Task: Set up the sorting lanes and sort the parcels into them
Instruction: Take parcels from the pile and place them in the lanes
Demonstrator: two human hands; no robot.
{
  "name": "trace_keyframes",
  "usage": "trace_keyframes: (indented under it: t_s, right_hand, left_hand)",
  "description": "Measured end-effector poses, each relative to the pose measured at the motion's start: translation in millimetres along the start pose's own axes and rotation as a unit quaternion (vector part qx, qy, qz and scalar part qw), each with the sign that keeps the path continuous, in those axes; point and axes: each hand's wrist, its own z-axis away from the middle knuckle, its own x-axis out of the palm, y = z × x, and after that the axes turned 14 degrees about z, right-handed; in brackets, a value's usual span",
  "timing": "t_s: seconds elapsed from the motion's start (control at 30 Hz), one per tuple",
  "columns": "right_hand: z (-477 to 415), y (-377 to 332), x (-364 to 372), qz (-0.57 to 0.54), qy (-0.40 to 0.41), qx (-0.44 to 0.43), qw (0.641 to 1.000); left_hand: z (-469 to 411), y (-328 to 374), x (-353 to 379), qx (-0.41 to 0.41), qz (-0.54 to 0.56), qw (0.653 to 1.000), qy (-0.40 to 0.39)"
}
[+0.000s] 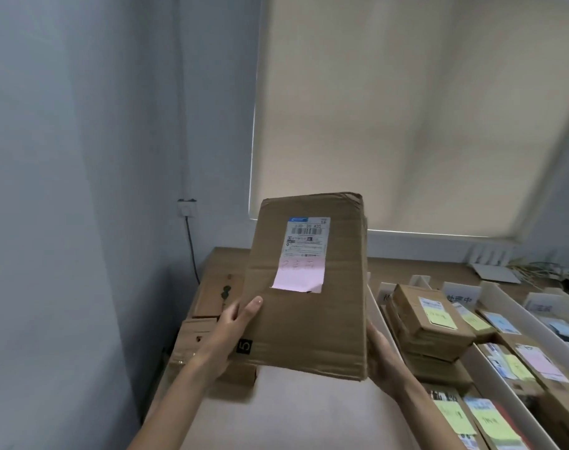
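Both hands are holding the cardboard parcel [309,319] upright above the table [406,264]. Left hand [226,332] is gripping its lower left edge, thumb on the front; right hand [382,352] is clasping the lower right edge, fingers hidden behind. Other parcels [432,319] are lying in white lanes [500,293] to the right.

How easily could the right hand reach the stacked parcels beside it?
Probably not yet: the right hand is busy holding the big box with the left hand. The stacked parcels lie close with nothing between.
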Motion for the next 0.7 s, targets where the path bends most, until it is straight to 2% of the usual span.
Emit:
trace_keyframes:
  t_s: [0.1, 0.2, 0.27, 0.53, 0.7]
  right_hand:
    - [10.5, -8.2, 1.1, 0.066, 0.084, -0.049, 0.993]
    - [30.3, -10.4, 10.8, 0.074, 0.026, -0.102, 0.992]
    - [42.7, -11.3, 15.8, 0.101, 0.04, -0.113, 0.988]
    - [97.8, -1.3, -66.9, 0.112, 0.22, -0.044, 0.968]
    - [148.2, 9.8, -140.4, 0.118, 0.287, -0.037, 0.95]
  left_hand:
    - [-12.1, -24.0, 0.9, 0.019, 0.019, 1.0, 0.011]
    - [-25.5, -46.7, 12.8, 0.035, 0.021, 0.999, 0.003]
    - [-21.6, -50.5, 25.9, 0.03, 0.024, 0.999, -0.016]
    - [-9.4, -76.3, 128.4, 0.031, 0.012, 0.992, -0.123]
    - [16.8, -103.6, 212.5, 0.029, -0.014, 0.984, -0.174]
